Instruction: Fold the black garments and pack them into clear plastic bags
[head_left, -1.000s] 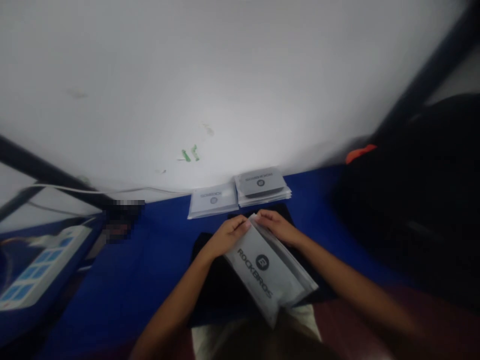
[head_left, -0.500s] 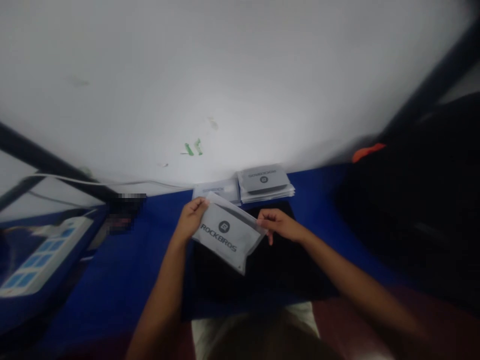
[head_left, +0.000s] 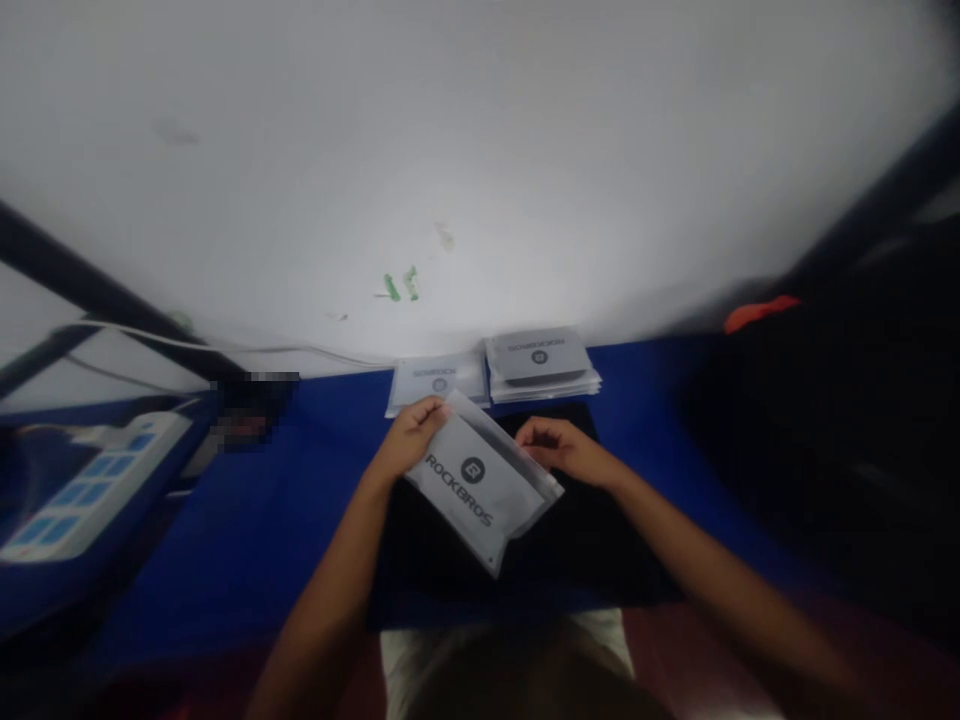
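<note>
one flat pouch is held tilted above a black mat at the near part of the tabletop. it is made of thin, translucent, frosted film, four-sided in outline, with soft creases at its lower corner and a paler strip along its upper edge. a round dark emblem and the lettering "rockbros" are displayed on its face. the upper left corner is pinched between the thumb and fingers of the left hand. the fingers of the right hand are curled at the upper edge, toward its right end; the fingertips are partly hidden behind the film, and whether the edge is gripped or merely touched cannot be told.

a grey layer is seen within the pouch, below a darker band; its nature cannot be made out. at the far edge, a stack of pouches is set against the white wall; a stiff-looking grey insert is shown through the topmost one. beside the stack, a paler pouch is laid flat, its near edge partly covered by the left hand and the held pouch.

at the left, a white power strip with blue socket faces is noted. a nearby item is obscured by pixelation.
</note>
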